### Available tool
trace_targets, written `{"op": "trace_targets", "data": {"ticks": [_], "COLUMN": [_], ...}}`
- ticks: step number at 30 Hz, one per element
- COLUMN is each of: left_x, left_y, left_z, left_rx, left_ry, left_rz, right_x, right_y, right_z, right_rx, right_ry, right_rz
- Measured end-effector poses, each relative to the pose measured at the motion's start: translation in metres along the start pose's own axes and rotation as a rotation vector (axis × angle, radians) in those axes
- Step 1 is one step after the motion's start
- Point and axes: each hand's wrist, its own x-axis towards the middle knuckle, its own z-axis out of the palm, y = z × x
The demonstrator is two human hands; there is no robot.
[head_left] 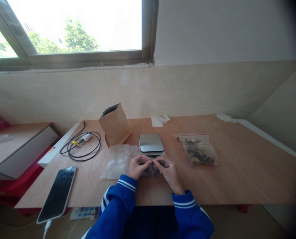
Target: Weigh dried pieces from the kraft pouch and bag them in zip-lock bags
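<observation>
Hands meet at lower centre: left hand (pixel 138 167) and right hand (pixel 169 172) pinch the red-edged rim of a clear zip bag (pixel 151 170) of dark, knobbly dried pieces, just before a steel kitchen scale (pixel 151 143) on a plywood table (pixel 249 176). Creased kraft paper bag (pixel 115 124) stands left of the scale; two filled zip bags (pixel 200 154) lie right.

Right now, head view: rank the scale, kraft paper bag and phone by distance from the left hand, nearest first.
1. Platform scale: just ahead of the left hand, slightly right.
2. Kraft paper bag: farther ahead, toward the wall.
3. Smartphone: far left, by the table's near edge.
</observation>
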Motion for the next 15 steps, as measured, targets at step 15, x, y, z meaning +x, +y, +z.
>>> {"op": "trace_targets", "data": {"ticks": [15], "left_x": [-0.0016], "left_y": [-0.0011], "left_z": [0.0000], "left_rx": [0.022], "left_ry": [0.002], "left_rz": [0.067], "right_x": [-0.0011], "right_y": [-0.0019], "right_z": [0.0037], "right_rx": [0.060], "right_ry": [-0.035], "right_rz": [0.025]}}
